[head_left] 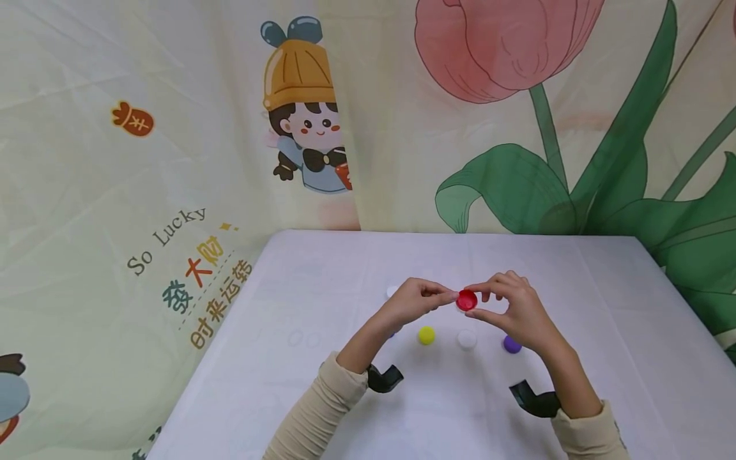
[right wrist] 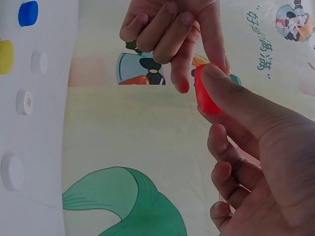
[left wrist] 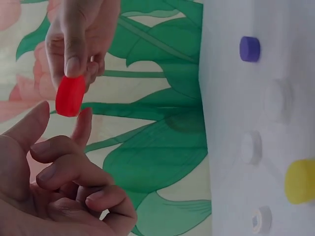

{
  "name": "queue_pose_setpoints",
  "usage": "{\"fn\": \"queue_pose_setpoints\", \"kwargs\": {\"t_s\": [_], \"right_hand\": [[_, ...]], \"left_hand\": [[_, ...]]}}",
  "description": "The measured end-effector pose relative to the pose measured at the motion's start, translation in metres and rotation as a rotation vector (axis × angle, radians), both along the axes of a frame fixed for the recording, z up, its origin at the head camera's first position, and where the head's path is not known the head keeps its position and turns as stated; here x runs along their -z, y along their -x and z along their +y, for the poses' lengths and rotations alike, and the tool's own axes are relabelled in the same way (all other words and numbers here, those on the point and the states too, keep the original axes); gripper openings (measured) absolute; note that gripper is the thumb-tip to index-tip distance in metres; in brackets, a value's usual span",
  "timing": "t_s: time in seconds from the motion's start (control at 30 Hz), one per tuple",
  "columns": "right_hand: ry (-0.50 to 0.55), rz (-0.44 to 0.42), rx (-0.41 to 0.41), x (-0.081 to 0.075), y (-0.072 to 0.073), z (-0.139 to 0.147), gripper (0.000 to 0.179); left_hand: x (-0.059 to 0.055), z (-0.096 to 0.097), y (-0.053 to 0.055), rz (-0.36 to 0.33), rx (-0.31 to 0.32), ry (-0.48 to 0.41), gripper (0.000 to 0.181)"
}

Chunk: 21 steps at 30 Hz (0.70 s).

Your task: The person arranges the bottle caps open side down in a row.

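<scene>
A red bottle cap (head_left: 467,300) is up above the white table, its hollow side facing up in the head view. My right hand (head_left: 520,313) pinches it by opposite edges between thumb and index finger. From the left comes my left hand (head_left: 416,300), fingertips right at the cap's near rim. The left wrist view shows that hand's thumb and index finger spread apart around the edge of the red cap (left wrist: 70,96), with a small gap beside the thumb. Its other fingers are bent and hold nothing.
On the white table (head_left: 322,409) below lie a yellow cap (head_left: 426,335), a purple cap (head_left: 512,344), a white cap (head_left: 467,339) and another white cap (right wrist: 24,102). A blue cap (right wrist: 28,13) is partly hidden in the head view. A printed curtain (head_left: 391,160) hangs behind.
</scene>
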State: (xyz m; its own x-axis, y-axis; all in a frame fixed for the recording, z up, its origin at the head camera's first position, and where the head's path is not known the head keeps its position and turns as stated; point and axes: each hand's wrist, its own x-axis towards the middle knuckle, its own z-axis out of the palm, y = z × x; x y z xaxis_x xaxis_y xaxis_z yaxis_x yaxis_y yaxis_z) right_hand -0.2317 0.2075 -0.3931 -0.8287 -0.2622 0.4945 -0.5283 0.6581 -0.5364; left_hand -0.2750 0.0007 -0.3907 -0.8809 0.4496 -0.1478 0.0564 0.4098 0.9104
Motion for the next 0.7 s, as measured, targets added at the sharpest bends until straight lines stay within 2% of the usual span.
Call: {"fn": "queue_pose_setpoints", "kwargs": {"t_s": [0.07,0.13,0.43,0.6,0.7], "right_hand": [[0.000,-0.004,-0.007,0.0003,0.0003,-0.0003,0.039],[-0.001,-0.009,-0.012,0.0005,0.0006,-0.0008,0.039],[-0.004,-0.025,-0.016,0.0019,0.0025,-0.0014,0.039],[-0.007,-0.027,-0.025,0.0031,0.0044,-0.0009,0.042],[-0.009,-0.036,-0.036,0.0038,0.0059,-0.0003,0.045]], "left_hand": [[0.0000,0.0016,0.0004,-0.043,0.002,-0.009,0.028],[0.0007,0.0028,0.0013,-0.056,0.004,-0.013,0.028],[0.0060,0.0052,0.0043,-0.042,-0.008,-0.017,0.027],[0.0050,0.0058,0.0034,-0.006,-0.029,-0.028,0.023],[0.0048,0.0058,0.0024,0.065,-0.047,-0.027,0.022]]}}
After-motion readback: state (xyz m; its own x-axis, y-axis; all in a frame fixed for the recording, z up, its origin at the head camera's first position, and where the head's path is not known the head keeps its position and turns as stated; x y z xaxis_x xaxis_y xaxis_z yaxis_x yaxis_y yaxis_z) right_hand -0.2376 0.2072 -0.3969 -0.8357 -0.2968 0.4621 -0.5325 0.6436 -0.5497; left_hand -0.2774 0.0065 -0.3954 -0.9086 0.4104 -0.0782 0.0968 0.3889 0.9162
